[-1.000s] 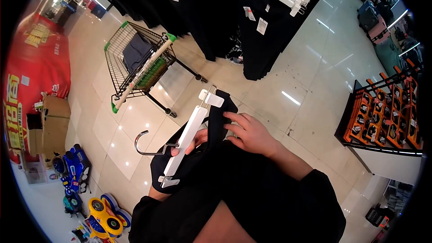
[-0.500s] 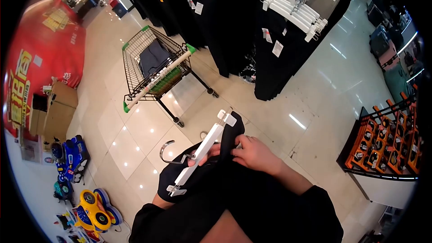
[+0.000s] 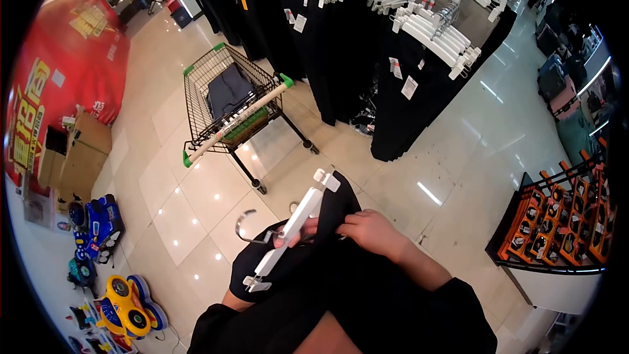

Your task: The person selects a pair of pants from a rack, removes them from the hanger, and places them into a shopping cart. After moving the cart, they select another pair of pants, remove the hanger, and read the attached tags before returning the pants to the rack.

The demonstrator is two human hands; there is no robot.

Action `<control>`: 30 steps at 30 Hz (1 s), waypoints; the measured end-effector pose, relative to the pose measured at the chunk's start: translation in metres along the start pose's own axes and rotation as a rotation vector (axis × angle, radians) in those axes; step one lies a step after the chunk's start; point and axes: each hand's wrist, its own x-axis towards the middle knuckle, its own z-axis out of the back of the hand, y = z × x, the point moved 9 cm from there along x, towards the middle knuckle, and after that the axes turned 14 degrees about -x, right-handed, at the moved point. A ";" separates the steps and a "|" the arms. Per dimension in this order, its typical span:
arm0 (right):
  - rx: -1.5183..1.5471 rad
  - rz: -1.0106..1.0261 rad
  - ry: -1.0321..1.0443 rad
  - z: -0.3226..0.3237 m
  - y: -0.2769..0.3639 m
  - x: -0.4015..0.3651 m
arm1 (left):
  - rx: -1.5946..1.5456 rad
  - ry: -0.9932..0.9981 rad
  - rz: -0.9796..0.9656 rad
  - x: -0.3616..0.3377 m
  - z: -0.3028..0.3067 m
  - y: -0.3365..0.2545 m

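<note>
A white clip hanger (image 3: 288, 231) with a metal hook lies slantwise in front of me. My left hand (image 3: 308, 226) is closed around its middle, the fingers showing beside the bar and the rest hidden behind cloth. Black trousers (image 3: 339, 206) are at the hanger, their waist edge by its upper clip and dark cloth running down over my lap. My right hand (image 3: 375, 235) pinches the waist edge on the right, fingertips pressed into the fabric.
A shopping cart (image 3: 239, 108) with folded dark clothing (image 3: 229, 90) stands ahead. Behind it are racks of black trousers (image 3: 419, 85). An orange display stand (image 3: 557, 219) is at right; ride-on toys (image 3: 124, 308) and cardboard boxes (image 3: 85, 154) are at left.
The view has shifted slightly, so cart and racks sit a little lower and further right. My right hand has closed more tightly on the trousers; the left keeps hold of the hanger.
</note>
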 end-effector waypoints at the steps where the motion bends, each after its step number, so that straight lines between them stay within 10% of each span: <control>1: 0.052 -0.004 -0.030 0.008 0.000 0.002 | -0.012 0.001 -0.011 0.001 -0.004 0.000; 10: 0.630 -0.081 0.033 0.059 -0.008 0.024 | -0.009 -0.028 -0.012 0.013 0.054 -0.027; 13: 0.868 -0.313 0.208 0.060 -0.019 0.022 | -0.134 0.031 0.001 0.019 -0.008 -0.014; 30: 1.222 -0.392 0.164 0.054 -0.021 0.014 | -0.221 0.080 0.063 0.028 -0.027 0.001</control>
